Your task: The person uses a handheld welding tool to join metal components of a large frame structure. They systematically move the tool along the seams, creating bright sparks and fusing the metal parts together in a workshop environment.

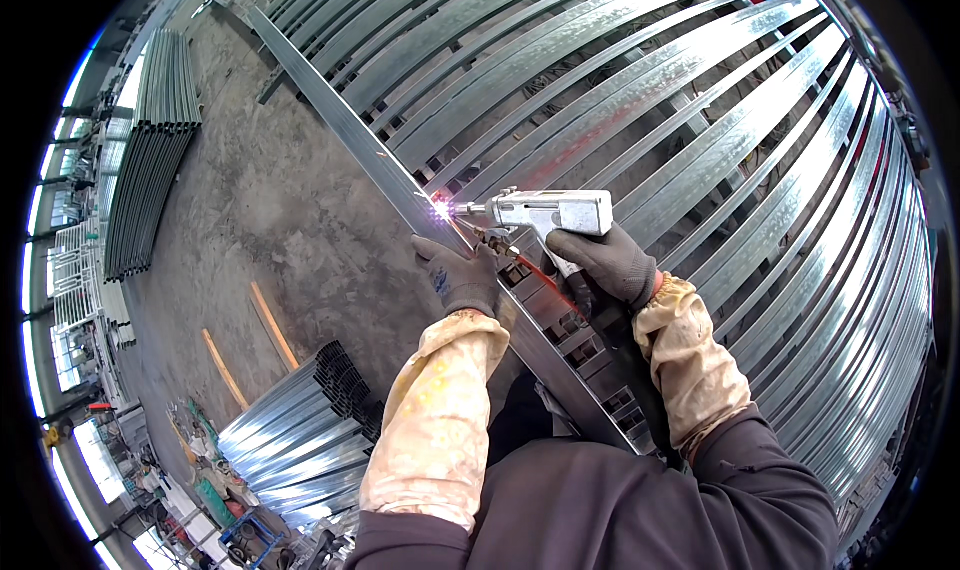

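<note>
My right hand point(612, 265), in a grey work glove, is wrapped round the grip of a white pistol-shaped welding gun point(555, 210). Its metal nozzle points left, and a bright violet-white spark burns where it meets a galvanized steel rail point(340, 115). A thin feed tube with a brass fitting point(497, 245) runs beneath the nozzle, joined to an orange-red hose point(548, 280). Just below the spark, my gloved left hand point(460, 278) straddles the rail, fingers on its outer side and thumb near the fitting; the fingertips are partly hidden. Tan protective sleeves cover both forearms.
Long parallel galvanized bars point(700, 170) fan out right of the rail, with gaps between them. Stacked steel tubes point(155, 160) stand at far left, another bundle point(300, 435) at lower left. Two wooden strips point(272, 325) lie on the concrete floor point(280, 230).
</note>
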The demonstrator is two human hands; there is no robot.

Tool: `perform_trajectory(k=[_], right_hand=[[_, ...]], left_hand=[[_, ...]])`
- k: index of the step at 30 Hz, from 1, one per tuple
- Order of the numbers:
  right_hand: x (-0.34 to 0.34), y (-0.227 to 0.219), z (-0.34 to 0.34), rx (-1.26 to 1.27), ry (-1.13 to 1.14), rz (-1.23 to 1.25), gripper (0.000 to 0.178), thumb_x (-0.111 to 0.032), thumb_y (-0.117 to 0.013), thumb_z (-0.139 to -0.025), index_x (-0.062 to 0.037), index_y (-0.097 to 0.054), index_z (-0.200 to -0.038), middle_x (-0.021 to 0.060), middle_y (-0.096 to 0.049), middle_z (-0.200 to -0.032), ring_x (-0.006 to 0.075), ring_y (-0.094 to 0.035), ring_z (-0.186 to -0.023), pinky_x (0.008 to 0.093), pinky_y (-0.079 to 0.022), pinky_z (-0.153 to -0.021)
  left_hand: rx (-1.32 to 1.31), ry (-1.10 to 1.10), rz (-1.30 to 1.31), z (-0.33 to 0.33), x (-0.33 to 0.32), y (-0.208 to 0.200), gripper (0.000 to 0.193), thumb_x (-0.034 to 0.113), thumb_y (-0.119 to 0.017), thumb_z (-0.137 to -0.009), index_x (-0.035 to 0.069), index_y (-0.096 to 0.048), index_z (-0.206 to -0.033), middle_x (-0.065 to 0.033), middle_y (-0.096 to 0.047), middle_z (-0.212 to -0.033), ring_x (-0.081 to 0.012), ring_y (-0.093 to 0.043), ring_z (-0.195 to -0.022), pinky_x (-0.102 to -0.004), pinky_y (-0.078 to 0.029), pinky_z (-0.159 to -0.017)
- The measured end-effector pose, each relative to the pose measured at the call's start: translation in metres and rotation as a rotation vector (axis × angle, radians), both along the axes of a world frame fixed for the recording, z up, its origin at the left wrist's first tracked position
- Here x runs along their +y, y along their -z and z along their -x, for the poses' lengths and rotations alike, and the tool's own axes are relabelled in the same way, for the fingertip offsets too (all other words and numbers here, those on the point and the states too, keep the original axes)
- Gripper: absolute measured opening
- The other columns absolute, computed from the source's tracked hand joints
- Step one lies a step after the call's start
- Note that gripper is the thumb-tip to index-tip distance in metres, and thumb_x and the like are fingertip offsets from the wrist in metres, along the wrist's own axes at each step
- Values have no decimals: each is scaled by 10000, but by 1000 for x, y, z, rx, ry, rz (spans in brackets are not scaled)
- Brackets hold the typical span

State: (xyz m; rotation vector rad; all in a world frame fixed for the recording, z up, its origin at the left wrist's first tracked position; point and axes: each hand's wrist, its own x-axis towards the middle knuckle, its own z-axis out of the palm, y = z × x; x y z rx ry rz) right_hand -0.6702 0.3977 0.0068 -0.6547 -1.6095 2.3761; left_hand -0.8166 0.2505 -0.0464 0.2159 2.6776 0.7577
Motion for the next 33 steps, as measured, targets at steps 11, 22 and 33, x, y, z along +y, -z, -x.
perform_trajectory(k=[11, 22, 33], right_hand=[[3, -4, -2, -61, -55, 28, 339, -190, -687, -938, 4, -604, -1203, 40, -664, -988, 115, -611, -904, 302, -515, -805], [3, -5, -4, -53, -49, -17, 337, -186, -688, -936, -4, -608, -1207, 34, -661, -1004, 117, -605, -917, 304, -509, -823], [4, -3, -9, -59, -36, -26, 393, -200, -696, -932, -10, -591, -1259, 49, -659, -1112, 139, -598, -1020, 313, -489, -914]], left_hand=[[-21, -65, -98, 1, 1, 3, 1057, 184, -744, -762, -138, -41, -1482, -331, -355, -1403, -426, -428, -1309, -417, -379, -1111], [157, -39, -102, -1, -3, 15, 879, 270, -762, -809, -77, -232, -1418, -282, -457, -1307, -393, -491, -1223, -435, -405, -1046], [-7, -46, -94, -1, 6, -11, 1048, 166, -767, -767, -114, -54, -1482, -332, -342, -1415, -432, -415, -1317, -425, -370, -1111]])
